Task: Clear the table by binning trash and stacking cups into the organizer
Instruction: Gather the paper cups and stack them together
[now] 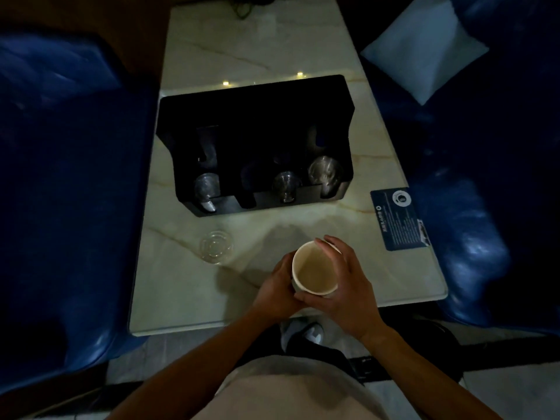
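A white paper cup (pixel 314 269), its mouth facing me, is held over the near part of the marble table (pixel 272 50). My left hand (pixel 277 291) wraps its left side and my right hand (pixel 345 286) grips its right side and rim. A clear plastic cup (pixel 216 246) stands alone on the table to the left of my hands. Behind them sits the black organizer (pixel 254 116), with clear cups in its left slot (pixel 206 189), middle-right slot (pixel 286 186) and right slot (pixel 325 174).
A dark blue card (pixel 398 219) lies at the table's right edge. Blue seats flank the table on the left (pixel 69 177) and right (pixel 485 207), and a pale cushion (pixel 424 50) rests on the right one. Cables (pixel 245 4) lie at the far end.
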Available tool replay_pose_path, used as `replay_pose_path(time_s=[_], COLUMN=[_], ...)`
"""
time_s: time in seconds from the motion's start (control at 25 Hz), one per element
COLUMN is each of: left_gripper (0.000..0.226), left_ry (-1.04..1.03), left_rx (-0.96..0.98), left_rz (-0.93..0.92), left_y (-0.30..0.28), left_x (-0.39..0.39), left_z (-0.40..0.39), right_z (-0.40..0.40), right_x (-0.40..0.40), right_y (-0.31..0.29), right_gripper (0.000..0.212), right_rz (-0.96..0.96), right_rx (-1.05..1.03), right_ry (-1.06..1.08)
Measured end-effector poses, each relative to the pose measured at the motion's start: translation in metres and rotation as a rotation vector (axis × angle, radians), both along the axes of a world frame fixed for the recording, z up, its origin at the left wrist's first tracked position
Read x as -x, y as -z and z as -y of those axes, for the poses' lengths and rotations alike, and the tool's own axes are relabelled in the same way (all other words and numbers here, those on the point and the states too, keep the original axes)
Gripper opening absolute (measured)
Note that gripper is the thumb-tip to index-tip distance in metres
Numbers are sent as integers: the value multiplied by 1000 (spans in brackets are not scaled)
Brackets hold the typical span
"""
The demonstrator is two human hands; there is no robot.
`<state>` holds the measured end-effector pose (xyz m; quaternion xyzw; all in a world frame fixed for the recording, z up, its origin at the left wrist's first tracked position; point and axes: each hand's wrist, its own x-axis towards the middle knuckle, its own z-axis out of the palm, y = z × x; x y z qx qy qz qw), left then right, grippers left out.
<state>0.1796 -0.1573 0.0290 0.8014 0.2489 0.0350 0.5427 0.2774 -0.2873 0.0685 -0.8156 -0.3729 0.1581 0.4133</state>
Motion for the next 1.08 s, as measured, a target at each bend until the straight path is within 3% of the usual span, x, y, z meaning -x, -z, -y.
replay_pose_path(time_s=[0.52, 0.64, 0.76, 0.8, 0.88, 0.96, 1.08], left_gripper=[88, 97, 116, 112, 80, 50, 40], left_ry=[-182, -379, -650, -692, -720, -710, -695], left_rx=[82, 303, 709, 887, 1161, 1276, 1305], left_rz=[88, 37, -61, -40, 36, 74, 68], left_y=[-7, -12, -24, -30, -45, -59, -67], left_x=[42, 54, 66, 69, 71, 71, 76], left_z=[-70, -89, -98, -102, -116, -131, -152], right_z=[-74, -102, -124, -132, -145, -155, -166], right_x=[4, 18, 33, 39, 49, 58, 68], right_y=[-16, -23, -27, -27, -26, -26, -25], right_gripper=[89, 87, 90, 91, 94, 98, 99], right_rz=[-181, -191, -172, -146, -133, -151, -114], right_rx=[-81, -168, -244, -244, -235, -233, -258], right_ry=[-121, -43, 20, 13, -20, -49, -104])
